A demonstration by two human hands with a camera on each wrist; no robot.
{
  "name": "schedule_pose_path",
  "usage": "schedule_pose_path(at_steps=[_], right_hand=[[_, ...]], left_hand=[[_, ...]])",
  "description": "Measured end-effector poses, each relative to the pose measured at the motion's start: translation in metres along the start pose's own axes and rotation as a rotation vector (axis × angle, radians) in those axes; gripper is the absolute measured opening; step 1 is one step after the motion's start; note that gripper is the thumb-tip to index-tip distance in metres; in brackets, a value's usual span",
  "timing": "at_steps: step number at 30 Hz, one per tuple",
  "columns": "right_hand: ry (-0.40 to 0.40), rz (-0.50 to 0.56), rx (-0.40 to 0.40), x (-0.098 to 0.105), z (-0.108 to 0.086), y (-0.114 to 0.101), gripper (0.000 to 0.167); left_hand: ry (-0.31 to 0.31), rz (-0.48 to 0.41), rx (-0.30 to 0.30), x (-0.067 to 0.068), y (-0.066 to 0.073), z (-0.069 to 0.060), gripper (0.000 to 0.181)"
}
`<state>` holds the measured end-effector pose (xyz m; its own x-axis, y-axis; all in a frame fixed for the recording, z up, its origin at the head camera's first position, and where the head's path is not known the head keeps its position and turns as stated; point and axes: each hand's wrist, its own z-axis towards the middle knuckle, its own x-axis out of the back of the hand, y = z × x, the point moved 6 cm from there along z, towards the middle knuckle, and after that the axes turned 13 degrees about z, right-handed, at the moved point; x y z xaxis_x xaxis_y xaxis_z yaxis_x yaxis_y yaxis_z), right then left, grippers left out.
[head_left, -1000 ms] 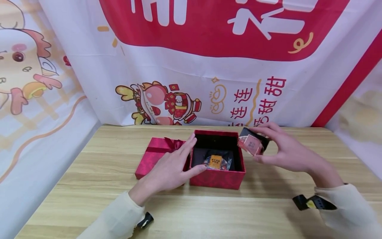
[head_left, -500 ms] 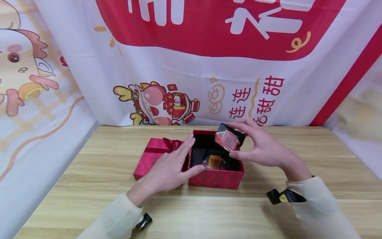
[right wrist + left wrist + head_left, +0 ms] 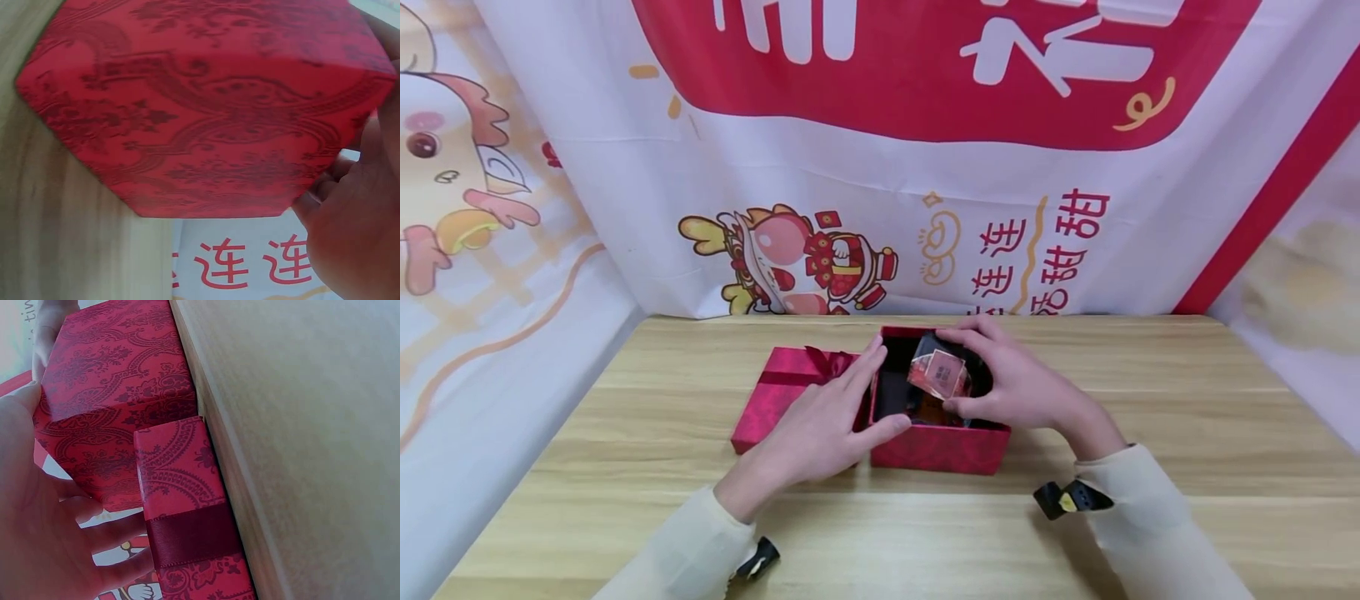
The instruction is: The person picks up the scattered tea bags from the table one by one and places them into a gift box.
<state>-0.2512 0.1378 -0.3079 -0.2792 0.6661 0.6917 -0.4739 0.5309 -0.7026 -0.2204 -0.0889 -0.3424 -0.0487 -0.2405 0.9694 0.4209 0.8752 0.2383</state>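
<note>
A red patterned gift box (image 3: pixel 938 450) stands uncovered on the table, its inside dark. My right hand (image 3: pixel 1026 387) pinches a small black package with a pink label (image 3: pixel 942 373) between thumb and fingers, tilted over the box's opening. Under it, partly covered, sits a second small package with an orange label (image 3: pixel 931 410) in the box. My left hand (image 3: pixel 820 425) touches the box's left side with fairly straight fingers, the thumb at the front rim. The red lid (image 3: pixel 767 410) with a dark red ribbon bow lies left of the box, partly behind that hand.
The wooden table (image 3: pixel 925 542) ends at the back against a white and red printed cloth (image 3: pixel 910 167). Another printed cloth hangs on the left. Each sleeve carries a black wrist strap (image 3: pixel 1071 498).
My right hand has carried the pink-labelled package leftward from right of the box to over its opening, then lower. The left hand keeps its place at the box.
</note>
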Motion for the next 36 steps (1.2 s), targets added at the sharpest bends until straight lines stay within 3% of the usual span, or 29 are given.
schedule_pose_path(at_steps=[25, 36], right_hand=[[0.006, -0.106, 0.026, -0.014, -0.001, 0.001, 0.072], [-0.012, -0.071, 0.001, -0.012, -0.003, 0.0, 0.076]], left_hand=[[0.005, 0.005, -0.015, 0.001, 0.0, 0.0, 0.099], [0.022, 0.007, -0.029, 0.002, 0.001, 0.0, 0.098]])
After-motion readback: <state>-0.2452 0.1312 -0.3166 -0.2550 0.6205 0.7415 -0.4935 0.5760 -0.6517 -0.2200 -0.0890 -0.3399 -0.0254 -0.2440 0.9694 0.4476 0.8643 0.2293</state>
